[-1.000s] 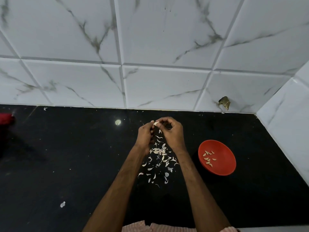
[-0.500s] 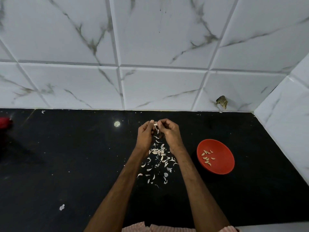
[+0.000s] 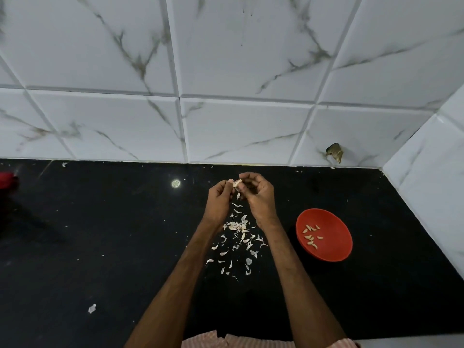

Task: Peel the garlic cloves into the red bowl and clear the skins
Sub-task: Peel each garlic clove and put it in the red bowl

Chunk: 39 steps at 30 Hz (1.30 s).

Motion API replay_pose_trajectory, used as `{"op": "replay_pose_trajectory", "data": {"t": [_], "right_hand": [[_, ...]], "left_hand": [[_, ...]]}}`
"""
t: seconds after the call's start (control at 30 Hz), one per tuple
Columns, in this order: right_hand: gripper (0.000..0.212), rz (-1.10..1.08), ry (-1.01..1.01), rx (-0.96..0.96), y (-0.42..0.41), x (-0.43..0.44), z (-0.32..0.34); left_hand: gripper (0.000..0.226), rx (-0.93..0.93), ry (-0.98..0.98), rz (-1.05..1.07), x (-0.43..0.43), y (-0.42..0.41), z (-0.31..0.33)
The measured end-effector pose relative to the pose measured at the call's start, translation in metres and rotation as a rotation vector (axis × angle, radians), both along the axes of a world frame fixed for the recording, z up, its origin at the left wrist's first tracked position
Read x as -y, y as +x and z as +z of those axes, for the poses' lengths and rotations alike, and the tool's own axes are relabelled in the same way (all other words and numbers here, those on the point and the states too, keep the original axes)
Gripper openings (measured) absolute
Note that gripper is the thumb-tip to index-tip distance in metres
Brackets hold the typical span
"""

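Both hands meet in the air above the black surface (image 3: 100, 234), close to the tiled wall (image 3: 238, 126): the left hand (image 3: 218, 199) and the right hand (image 3: 259, 199) each pinch one pale garlic clove (image 3: 237, 183) between thumb and curled fingers (image 3: 247, 175), so both sets of fingers are clamped on it, right over the heap of skins (image 3: 238, 229). The step looks like stripping the papery coat; it would go best with the left hand steadying the clove while the right nips a loose edge and draws it off along the clove's length, so the scrap drops onto the heap rather than scattering. Whether any skin is left on it is too small to tell. The red bowl (image 3: 335, 219) sits on the surface to the right of the right forearm, apart from the skins, with several peeled cloves (image 3: 311, 236) inside; nothing seems to block the way there. One stray scrap (image 3: 92, 308) lies well to the left and will need gathering too. A red thing (image 3: 6, 179) shows at the left edge, cut off and not identifiable
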State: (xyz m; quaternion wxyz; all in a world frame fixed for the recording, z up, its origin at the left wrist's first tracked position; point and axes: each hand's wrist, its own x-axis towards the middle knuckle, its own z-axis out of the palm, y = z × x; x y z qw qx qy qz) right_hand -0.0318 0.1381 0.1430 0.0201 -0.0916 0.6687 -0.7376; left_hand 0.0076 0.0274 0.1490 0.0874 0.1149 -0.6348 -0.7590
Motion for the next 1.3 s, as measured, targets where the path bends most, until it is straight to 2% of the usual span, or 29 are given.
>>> {"op": "replay_pose_trajectory", "data": {"t": [0.07,0.27,0.4,0.53,0.73,0.87,0.93,0.97,1.1,1.2,1.3], "right_hand": [[0.022,-0.011,0.087,-0.035,-0.003,-0.001,-0.002],[0.017,-0.022,0.133,-0.12,-0.003,0.0,-0.005],[0.014,0.032,0.089,-0.08,-0.003,-0.002,-0.007],[0.012,0.014,0.151,-0.083,-0.006,-0.003,-0.01],[0.021,-0.06,0.18,-0.02,-0.007,-0.002,-0.013],[0.024,-0.089,0.125,0.001,-0.007,-0.004,-0.01],[0.021,-0.079,0.109,-0.003,-0.006,-0.005,-0.009],[0.02,-0.077,0.106,-0.007,-0.006,-0.006,-0.008],[0.023,-0.075,0.092,-0.017,-0.008,-0.005,-0.007],[0.022,-0.075,0.091,-0.033,-0.006,-0.004,-0.006],[0.026,-0.088,0.113,-0.045,-0.004,-0.004,-0.006]], "left_hand": [[0.031,-0.013,-0.027,-0.024,0.002,0.0,-0.004],[0.031,-0.03,-0.065,-0.035,0.002,-0.002,-0.006],[0.026,-0.038,-0.037,-0.024,0.003,-0.004,-0.008],[0.03,-0.017,-0.026,-0.032,0.003,-0.003,-0.008],[0.034,0.017,0.072,-0.01,0.006,-0.003,-0.007],[0.037,0.061,0.116,0.117,0.014,-0.009,-0.014],[0.038,0.074,0.015,0.186,0.019,-0.01,-0.022],[0.04,0.075,-0.114,0.189,0.022,-0.01,-0.028],[0.047,0.264,-0.832,0.084,0.03,0.001,-0.061],[0.055,0.345,-1.0,0.044,0.028,0.004,-0.071],[0.037,0.3,-1.026,-0.001,0.025,0.0,-0.066]]}}
